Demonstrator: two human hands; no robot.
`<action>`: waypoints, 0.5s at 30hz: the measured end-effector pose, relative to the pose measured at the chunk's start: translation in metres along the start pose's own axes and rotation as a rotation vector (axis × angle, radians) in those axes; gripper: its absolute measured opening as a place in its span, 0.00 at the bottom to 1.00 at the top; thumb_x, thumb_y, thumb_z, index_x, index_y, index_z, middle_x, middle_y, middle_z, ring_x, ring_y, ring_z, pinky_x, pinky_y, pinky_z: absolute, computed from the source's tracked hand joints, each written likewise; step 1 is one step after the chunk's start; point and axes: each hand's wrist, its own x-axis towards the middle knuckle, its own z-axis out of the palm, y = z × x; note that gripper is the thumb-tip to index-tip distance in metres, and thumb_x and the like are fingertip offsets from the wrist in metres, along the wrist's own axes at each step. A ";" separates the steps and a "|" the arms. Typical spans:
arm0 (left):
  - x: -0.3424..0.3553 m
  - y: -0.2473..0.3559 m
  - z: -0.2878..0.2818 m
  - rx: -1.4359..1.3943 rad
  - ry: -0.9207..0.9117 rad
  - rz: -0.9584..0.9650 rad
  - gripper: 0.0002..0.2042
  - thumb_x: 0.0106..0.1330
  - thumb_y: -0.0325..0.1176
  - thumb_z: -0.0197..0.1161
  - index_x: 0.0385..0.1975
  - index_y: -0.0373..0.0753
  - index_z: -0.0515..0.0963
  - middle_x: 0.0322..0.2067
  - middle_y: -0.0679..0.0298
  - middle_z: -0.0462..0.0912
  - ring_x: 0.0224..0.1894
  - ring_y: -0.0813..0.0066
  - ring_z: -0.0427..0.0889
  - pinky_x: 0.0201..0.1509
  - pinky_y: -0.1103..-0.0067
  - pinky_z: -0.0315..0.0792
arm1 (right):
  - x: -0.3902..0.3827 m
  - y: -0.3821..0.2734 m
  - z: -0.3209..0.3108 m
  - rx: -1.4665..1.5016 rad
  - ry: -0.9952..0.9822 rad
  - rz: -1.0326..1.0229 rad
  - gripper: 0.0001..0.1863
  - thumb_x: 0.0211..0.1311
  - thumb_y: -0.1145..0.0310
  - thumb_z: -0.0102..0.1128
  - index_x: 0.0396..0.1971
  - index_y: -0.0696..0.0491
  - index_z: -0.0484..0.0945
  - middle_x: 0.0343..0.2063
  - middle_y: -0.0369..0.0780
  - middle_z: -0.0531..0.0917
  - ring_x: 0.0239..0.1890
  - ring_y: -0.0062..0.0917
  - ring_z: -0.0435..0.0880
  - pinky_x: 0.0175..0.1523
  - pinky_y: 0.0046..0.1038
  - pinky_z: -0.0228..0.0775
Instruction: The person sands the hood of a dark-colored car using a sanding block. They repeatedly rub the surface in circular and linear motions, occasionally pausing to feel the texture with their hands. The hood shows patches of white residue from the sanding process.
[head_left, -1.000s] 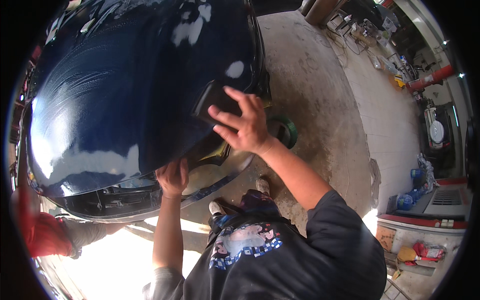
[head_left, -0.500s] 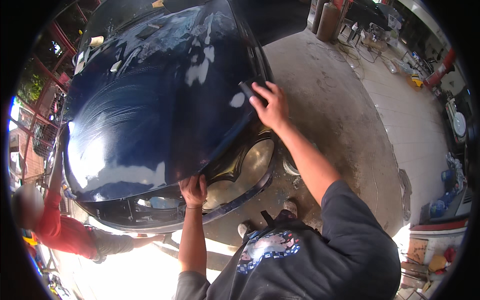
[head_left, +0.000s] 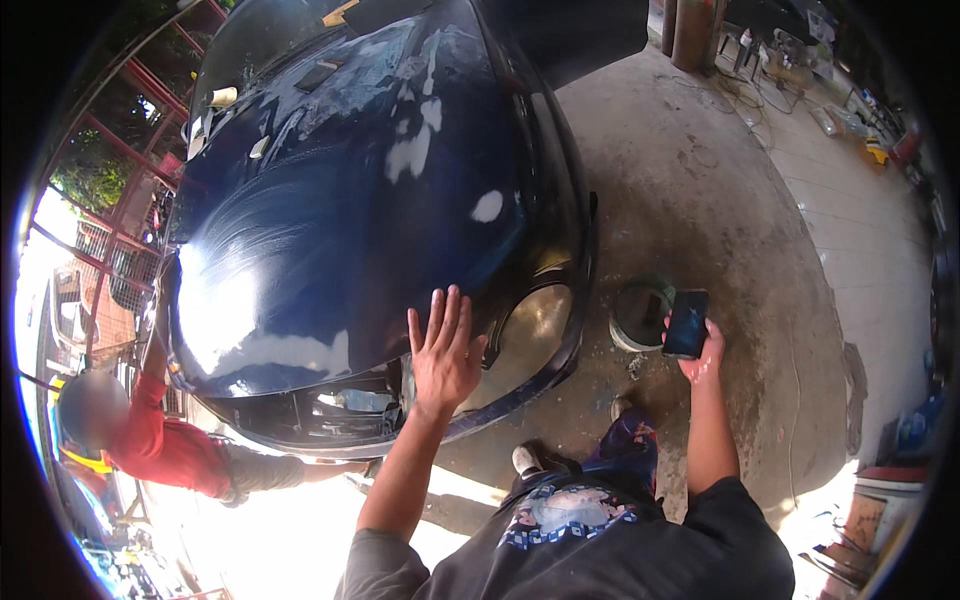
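Note:
A dark blue car hood (head_left: 330, 230), streaked and marked with pale patches, fills the upper left and middle. My left hand (head_left: 444, 362) lies open near its front edge, fingers stretched out, with nothing in it. To the right of the car, my right hand (head_left: 704, 360) grips a black, flat rectangular pad (head_left: 685, 322), its exact kind unclear. Just left of that pad, a bucket (head_left: 633, 338) with a dark inside stands on the concrete floor beside the front bumper (head_left: 500, 415).
A person in red (head_left: 175, 450) leans at the car's left front corner, beside red fence bars (head_left: 125, 205). Brown cylinders (head_left: 692, 35) stand at the back, with hoses and clutter (head_left: 760, 75) beside them. A cable (head_left: 793, 450) runs along the floor at right.
My right hand has left the hood with the black pad, moving right and down to beside the bucket. My left hand has shifted from gripping the front edge to lying flat with fingers stretched.

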 end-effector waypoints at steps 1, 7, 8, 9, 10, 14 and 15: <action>0.024 0.009 0.001 0.008 -0.022 0.071 0.38 0.73 0.47 0.66 0.79 0.35 0.66 0.83 0.55 0.60 0.86 0.55 0.55 0.87 0.43 0.42 | 0.010 -0.004 -0.030 0.090 0.096 0.082 0.33 0.75 0.51 0.46 0.69 0.59 0.75 0.60 0.51 0.86 0.59 0.49 0.87 0.58 0.54 0.80; 0.163 0.023 0.001 0.210 -0.331 0.382 0.45 0.74 0.66 0.56 0.84 0.42 0.59 0.86 0.65 0.54 0.88 0.65 0.48 0.89 0.46 0.36 | 0.095 0.023 -0.164 -0.130 0.112 0.154 0.40 0.75 0.27 0.54 0.59 0.53 0.80 0.44 0.47 0.90 0.42 0.36 0.90 0.43 0.42 0.83; 0.185 0.017 0.003 0.363 -0.375 0.470 0.46 0.73 0.69 0.53 0.84 0.43 0.59 0.86 0.65 0.55 0.88 0.63 0.48 0.89 0.46 0.36 | 0.119 0.032 -0.180 -0.285 0.214 0.177 0.32 0.77 0.37 0.62 0.61 0.51 0.80 0.46 0.45 0.89 0.42 0.32 0.89 0.41 0.39 0.83; 0.203 0.013 0.005 0.391 -0.424 0.466 0.45 0.76 0.71 0.48 0.84 0.44 0.60 0.85 0.63 0.57 0.88 0.60 0.50 0.89 0.46 0.37 | 0.148 0.045 -0.196 -0.489 0.233 0.107 0.27 0.76 0.49 0.68 0.65 0.48 0.79 0.49 0.43 0.88 0.42 0.31 0.87 0.45 0.38 0.83; 0.218 0.012 0.011 0.295 -0.425 0.343 0.45 0.78 0.73 0.41 0.83 0.43 0.61 0.83 0.59 0.61 0.87 0.54 0.53 0.88 0.46 0.39 | 0.180 0.055 -0.209 -0.765 0.229 0.083 0.29 0.73 0.59 0.69 0.70 0.47 0.76 0.54 0.40 0.86 0.45 0.31 0.86 0.54 0.38 0.82; 0.257 0.020 0.044 0.242 -0.292 0.220 0.48 0.79 0.74 0.36 0.82 0.36 0.61 0.81 0.48 0.63 0.85 0.45 0.56 0.87 0.48 0.43 | 0.323 0.105 -0.262 -1.560 0.079 -0.006 0.41 0.57 0.63 0.78 0.73 0.45 0.75 0.57 0.47 0.87 0.61 0.42 0.85 0.66 0.37 0.76; 0.264 0.026 0.055 0.259 -0.306 0.201 0.48 0.78 0.73 0.37 0.82 0.36 0.61 0.81 0.48 0.63 0.85 0.45 0.55 0.87 0.48 0.43 | 0.357 0.119 -0.276 -1.730 0.066 0.053 0.43 0.55 0.62 0.79 0.73 0.45 0.75 0.60 0.48 0.85 0.65 0.46 0.83 0.70 0.42 0.74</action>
